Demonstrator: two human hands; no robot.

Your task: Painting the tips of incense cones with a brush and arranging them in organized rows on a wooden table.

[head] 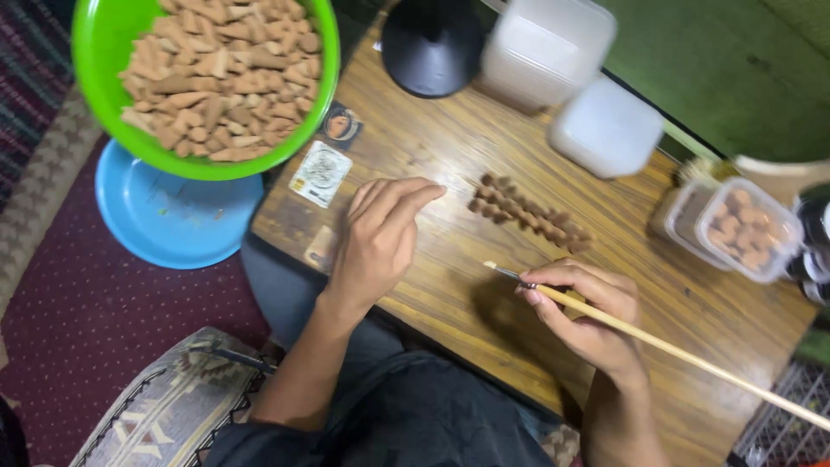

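The right hand (586, 313) is pinching a long, pale wooden paintbrush (666, 346) near its metal ferrule, fingers clenched around the handle, bristle tip pointing toward a double row of small brown cones (527, 213) lying just beyond on the grained wooden table (432, 147). The left hand (378, 235) is resting flat, fingers loose, gripping nothing, beside the cones. A green bowl (99, 52) of rough tan cones is overhanging the table's left edge.

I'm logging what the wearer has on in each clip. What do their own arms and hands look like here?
Both forearms are bare from the elbow down, with no sleeves showing on them. The left hand and right hand wear no gloves, and no rings, watch or bracelet are visible. The fingers are uncovered, nails short. Dark clothing shows at the lap and near the left elbow.
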